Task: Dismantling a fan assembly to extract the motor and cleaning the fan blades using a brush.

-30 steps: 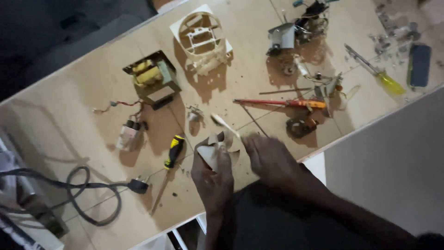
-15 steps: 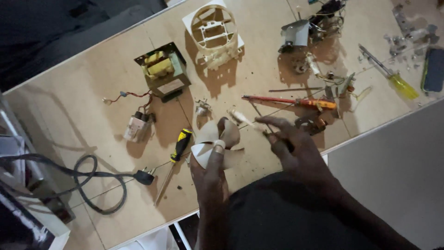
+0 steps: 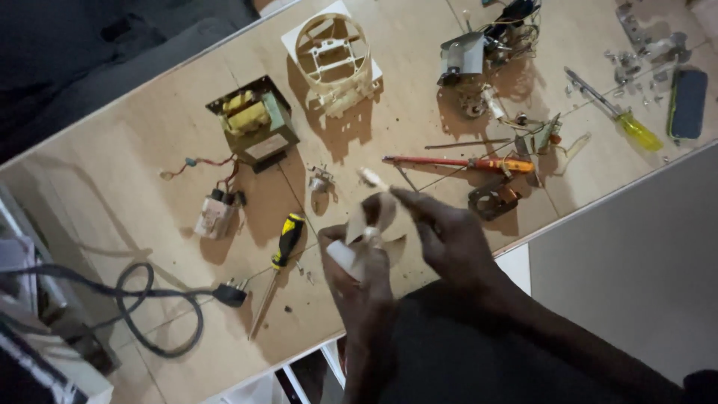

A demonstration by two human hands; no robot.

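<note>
The small white plastic fan impeller [image 3: 368, 228] is held above the near edge of the pale wooden desk [image 3: 419, 112], about midway along it. The desk runs slantwise, its near edge dropping off to grey floor on the right, its far edge meeting dark ground. Bare wood lies open left of the hands, between the near edge and the coiled black power cable with plug [image 3: 161, 299] at the left end. Along the far edge sit the round cream plastic fan housing [image 3: 333, 56] and the yellow-wound transformer in its metal frame [image 3: 253, 123]; a grey metal motor assembly [image 3: 479, 49] stands towards the far right corner. The long red-handled screwdriver [image 3: 456, 161] lies just beyond the hands, and the black-and-yellow screwdriver [image 3: 280, 262] lies just left of them. The left hand [image 3: 359, 288] rises from the near edge, fingers closed around the impeller's lower blades. The right hand [image 3: 449, 239] comes in from the right, its fingertips pinched at the impeller's upper side.
</note>
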